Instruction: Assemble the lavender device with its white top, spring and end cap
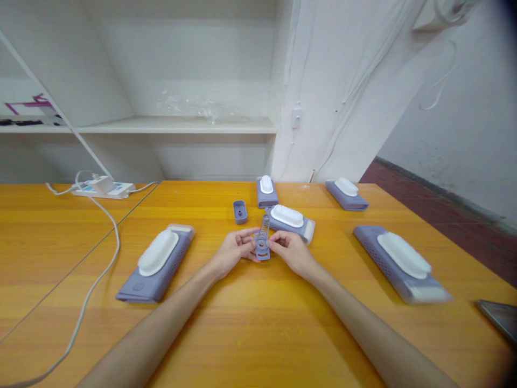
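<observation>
Both hands meet over the middle of the table around a small purple plastic piece [263, 253] with a clear coiled part, like a spring, standing up from it. My left hand [236, 249] pinches its left edge between thumb and fingers. From the other side my right hand [293, 250] grips the right edge with thumb and forefinger. Just beyond the hands lies a purple case with a white ribbed oval brush [286, 215] on it. A small open purple cup [239, 212] stands behind my left hand.
More purple cases with white brushes lie at the left [158, 253], right [404, 254], back [266, 185] and back right [346, 187]. A power strip [105, 187] with a white cable [117, 237] is on the left. A dark flat device [501, 318] sits at the right edge.
</observation>
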The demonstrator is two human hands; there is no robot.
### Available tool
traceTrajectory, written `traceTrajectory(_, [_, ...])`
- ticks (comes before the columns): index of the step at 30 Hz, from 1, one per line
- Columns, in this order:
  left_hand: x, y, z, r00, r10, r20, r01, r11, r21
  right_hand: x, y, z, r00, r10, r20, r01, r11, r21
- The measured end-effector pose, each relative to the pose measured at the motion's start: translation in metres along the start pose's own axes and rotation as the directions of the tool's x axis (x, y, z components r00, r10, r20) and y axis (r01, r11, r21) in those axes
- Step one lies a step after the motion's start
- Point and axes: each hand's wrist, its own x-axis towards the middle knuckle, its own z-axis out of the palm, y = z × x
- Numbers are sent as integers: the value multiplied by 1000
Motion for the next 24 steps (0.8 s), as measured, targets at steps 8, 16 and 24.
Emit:
traceTrajectory(8, [0,3,0,1000,-18,23,18,1000,19,-2,-2,3,999,-13,-41,8,992,-127])
traceTrajectory(16, [1,-1,0,1000,23,-18,-24,999,-27,2,3,3,998,48,-37,-51,995,-91])
traceTrajectory(24, [0,3,1,999,32,24,-30,997,-73,-1,-8,-2,988,152,37,-154,987,54])
